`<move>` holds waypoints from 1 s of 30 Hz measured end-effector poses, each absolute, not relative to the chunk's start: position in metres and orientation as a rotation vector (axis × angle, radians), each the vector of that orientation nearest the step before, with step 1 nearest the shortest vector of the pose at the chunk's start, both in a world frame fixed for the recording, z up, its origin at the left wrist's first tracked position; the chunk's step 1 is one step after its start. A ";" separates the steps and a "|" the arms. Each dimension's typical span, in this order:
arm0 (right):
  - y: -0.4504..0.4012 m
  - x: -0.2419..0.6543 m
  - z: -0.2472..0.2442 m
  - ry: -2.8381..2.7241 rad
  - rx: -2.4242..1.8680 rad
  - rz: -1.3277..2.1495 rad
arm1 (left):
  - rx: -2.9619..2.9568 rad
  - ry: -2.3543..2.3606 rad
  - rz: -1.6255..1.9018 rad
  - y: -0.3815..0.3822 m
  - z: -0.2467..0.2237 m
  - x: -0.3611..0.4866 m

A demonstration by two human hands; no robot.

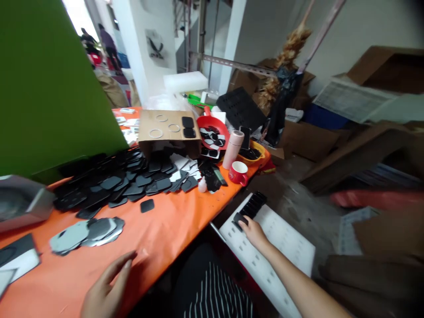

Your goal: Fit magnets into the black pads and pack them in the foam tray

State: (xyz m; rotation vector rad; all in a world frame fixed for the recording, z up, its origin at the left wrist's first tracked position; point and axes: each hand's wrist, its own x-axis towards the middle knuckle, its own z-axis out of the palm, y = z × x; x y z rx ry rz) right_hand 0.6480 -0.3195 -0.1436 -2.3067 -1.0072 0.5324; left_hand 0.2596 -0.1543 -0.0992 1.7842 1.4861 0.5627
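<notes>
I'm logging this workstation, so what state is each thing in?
Right hand: gripping a dark piece
Left hand: empty, fingers apart
White foam tray: partly filled
Red mug: upright, uncovered
Pink flask: upright, closed
Cardboard box: open at the front
Red container: holding loose pieces
Yellow basket: holding dark items
Small bottle: upright

A dark rounded-square piece [240,218] lies in the grip over the white slotted foam [281,238].

Orange tbl cover [159,234], red mug [237,172], blk/wht striped clothing [218,291]
</notes>
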 end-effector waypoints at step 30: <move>-0.164 0.387 -0.125 -2.003 -1.646 0.242 | 1.972 2.250 0.418 -0.070 -0.112 0.080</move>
